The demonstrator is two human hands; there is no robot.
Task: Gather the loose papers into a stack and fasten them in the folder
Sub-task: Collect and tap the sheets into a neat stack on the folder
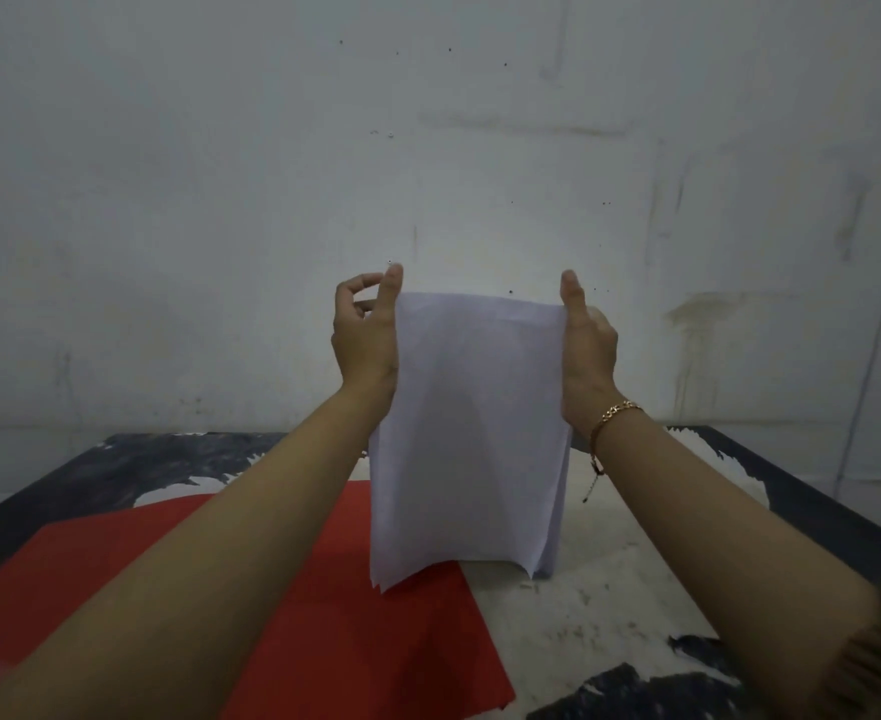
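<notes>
A stack of white papers (472, 433) stands upright on its lower edge, held between both hands in front of me. My left hand (365, 340) holds the stack's left edge with the thumb along it and the fingers curled behind. My right hand (586, 345) holds the right edge the same way, a gold bracelet on its wrist. The sheets' bottom corners are slightly uneven. A red folder (282, 605) lies flat on the table at the lower left, under my left forearm, and the papers' lower left corner overlaps it.
The table (609, 589) has a worn white top with dark patches toward its edges. A pale, stained wall (428, 148) rises right behind it. The table's right edge runs diagonally at the right.
</notes>
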